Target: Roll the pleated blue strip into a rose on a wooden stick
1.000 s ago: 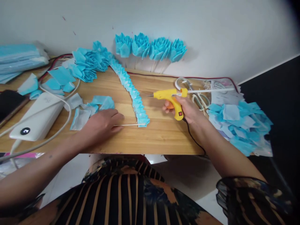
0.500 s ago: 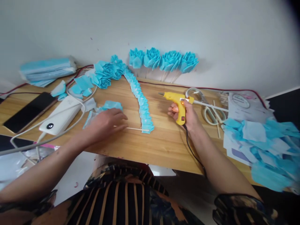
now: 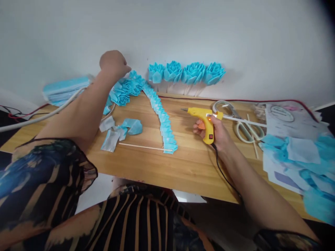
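"Head view: what are the hands doing?"
"Right hand (image 3: pixel 219 132) is holding the glue gun (image 3: pixel 208 122) above the desk (image 3: pixel 146 167) in bent fingers; left hand (image 3: pixel 113 64) is hovering near the blue flower pile (image 3: pixel 121 94), its fingers' state I cannot tell."

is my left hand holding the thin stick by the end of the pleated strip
No, the left hand is raised near the wall, away from the stick.
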`<state>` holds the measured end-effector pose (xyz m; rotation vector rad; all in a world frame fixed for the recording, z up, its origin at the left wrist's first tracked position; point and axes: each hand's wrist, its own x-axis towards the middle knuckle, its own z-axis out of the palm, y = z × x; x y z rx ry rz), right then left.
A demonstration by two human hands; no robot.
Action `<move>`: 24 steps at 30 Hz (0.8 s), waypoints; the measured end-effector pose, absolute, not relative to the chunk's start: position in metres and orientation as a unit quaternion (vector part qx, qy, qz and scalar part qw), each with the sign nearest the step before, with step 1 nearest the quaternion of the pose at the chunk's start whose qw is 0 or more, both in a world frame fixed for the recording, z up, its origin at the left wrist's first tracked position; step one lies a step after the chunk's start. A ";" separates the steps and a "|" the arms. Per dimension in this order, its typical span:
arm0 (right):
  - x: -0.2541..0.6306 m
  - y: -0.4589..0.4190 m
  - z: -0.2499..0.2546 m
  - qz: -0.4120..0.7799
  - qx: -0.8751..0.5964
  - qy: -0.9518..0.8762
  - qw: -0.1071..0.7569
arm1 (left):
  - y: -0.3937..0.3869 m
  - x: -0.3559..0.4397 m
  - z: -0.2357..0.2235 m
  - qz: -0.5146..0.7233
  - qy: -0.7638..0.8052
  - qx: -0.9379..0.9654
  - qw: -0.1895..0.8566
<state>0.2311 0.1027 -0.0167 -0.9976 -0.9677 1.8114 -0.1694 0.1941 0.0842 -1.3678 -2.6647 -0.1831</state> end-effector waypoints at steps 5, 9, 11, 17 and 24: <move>0.232 0.104 -0.018 0.724 -0.389 -0.389 0.416 | 0.204 -0.170 0.071 -0.033 -0.875 -0.482 0.039; 0.233 0.103 -0.017 0.723 -0.393 -0.392 0.412 | 0.196 -0.165 0.066 -0.034 -0.866 -0.496 0.062; 0.232 0.103 -0.016 0.722 -0.398 -0.387 0.413 | 0.191 -0.162 0.072 -0.040 -0.860 -0.501 0.091; 0.231 0.104 -0.013 0.718 -0.420 -0.372 0.411 | 0.172 -0.155 0.112 -0.059 -0.820 -0.546 0.162; 0.232 0.104 -0.012 0.672 -0.427 -0.460 0.393 | 0.190 -0.183 0.137 -0.018 -0.793 -0.551 0.257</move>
